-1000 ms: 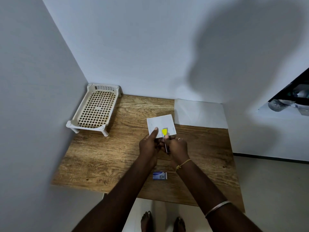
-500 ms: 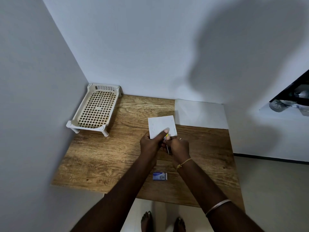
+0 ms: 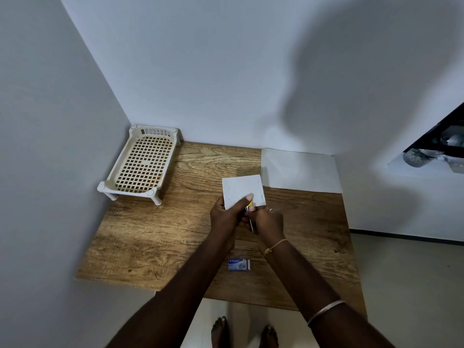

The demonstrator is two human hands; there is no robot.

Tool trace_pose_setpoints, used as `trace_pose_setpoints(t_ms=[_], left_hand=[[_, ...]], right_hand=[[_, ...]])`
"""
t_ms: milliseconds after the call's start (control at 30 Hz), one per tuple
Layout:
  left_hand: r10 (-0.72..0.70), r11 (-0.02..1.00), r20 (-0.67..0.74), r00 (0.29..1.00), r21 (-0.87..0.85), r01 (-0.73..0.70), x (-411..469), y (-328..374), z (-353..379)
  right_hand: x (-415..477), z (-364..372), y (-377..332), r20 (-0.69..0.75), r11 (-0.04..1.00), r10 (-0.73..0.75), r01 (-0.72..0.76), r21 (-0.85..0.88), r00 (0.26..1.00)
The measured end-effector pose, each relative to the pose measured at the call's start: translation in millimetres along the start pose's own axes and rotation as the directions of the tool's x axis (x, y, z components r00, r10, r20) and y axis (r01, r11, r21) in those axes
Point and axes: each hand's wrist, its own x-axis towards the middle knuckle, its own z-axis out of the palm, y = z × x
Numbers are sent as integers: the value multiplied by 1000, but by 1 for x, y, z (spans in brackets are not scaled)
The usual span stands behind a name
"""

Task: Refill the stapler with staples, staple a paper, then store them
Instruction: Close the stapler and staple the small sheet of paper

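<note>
Step in hand looks like the stapling itself: refill seems done, storage not started.

Left hand pinches the paper at its near edge, thumb on top, holding it above the desk. Right hand is closed around the stapler; only a yellow tip and a thin metal strip show between the 2 hands. Cannot tell if the stapler mouth is pressed shut.

Stapler long axis runs roughly near-to-far, tilted slightly left at the far end. Yellow end points away from the person, into the paper's near edge. Paper is a small, squarish sheet, lying fairly flat, far edge toward the wall.

Staple box sits on the desk near the front edge, between the forearms, well apart from the hands. Tray stands in the far-left corner, nothing in it.

Next move, my guess: squeeze firmly with paper fully seated, then release and carry stapler, paper and staple box to the tray.
</note>
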Motion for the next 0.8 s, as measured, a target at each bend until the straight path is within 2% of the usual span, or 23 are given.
trace_pose_setpoints(t_ms=[233, 333, 500, 800], left_hand=[[36, 999, 17, 999, 40, -37, 2, 1, 0], [49, 998, -15, 999, 46, -48, 0, 0, 1], [69, 997, -66, 995, 32, -67, -2, -7, 4], [7, 998, 11, 1000, 58, -8, 4, -2, -1]], right_hand=[[-1, -1, -6, 0, 999, -9, 9, -50, 1000], [0, -2, -6, -15, 996, -6, 5, -91, 1000], [-2, 0, -2, -51, 999, 14, -17, -50, 999], [-2, -4, -2, 56, 994, -73, 77, -72, 996]])
